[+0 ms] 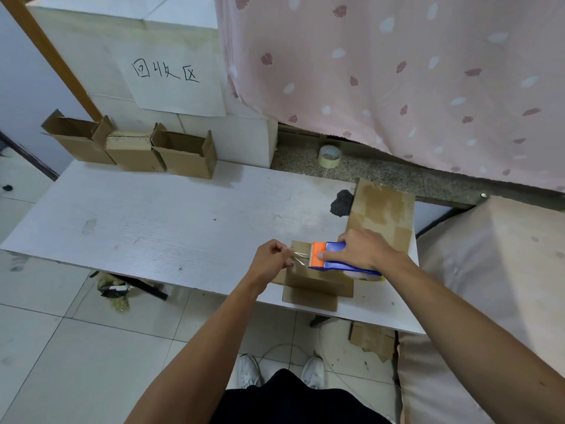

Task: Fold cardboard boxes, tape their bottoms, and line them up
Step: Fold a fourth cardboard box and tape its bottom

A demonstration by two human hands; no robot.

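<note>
The box (318,281) is small, plain brown cardboard. It stands at the near right edge of the table (153,221) with its closed flaps facing up. A dark seam runs between those flaps, and one loose flap juts out at its foot toward the person.

The right hand (367,250) has its fingers wrapped around the dispenser (336,260), a blue body with an orange toothed front, and holds it on top of the box. The left hand (272,260) pinches the free end of the clear tape (296,256) between thumb and fingertips, with the other fingers curled. The strip stretches from the dispenser's teeth over the box's left edge.

A flat cardboard sheet (382,212) lies just behind the box, with a black lump (341,203) beside it. Three brown boxes (134,151) stand side by side at the far left of the table, against a white wall. The outer two have open tops and raised flaps. A roll (330,156) of pale tape stands on the stone ledge (397,175) under a pink curtain (397,71).
</note>
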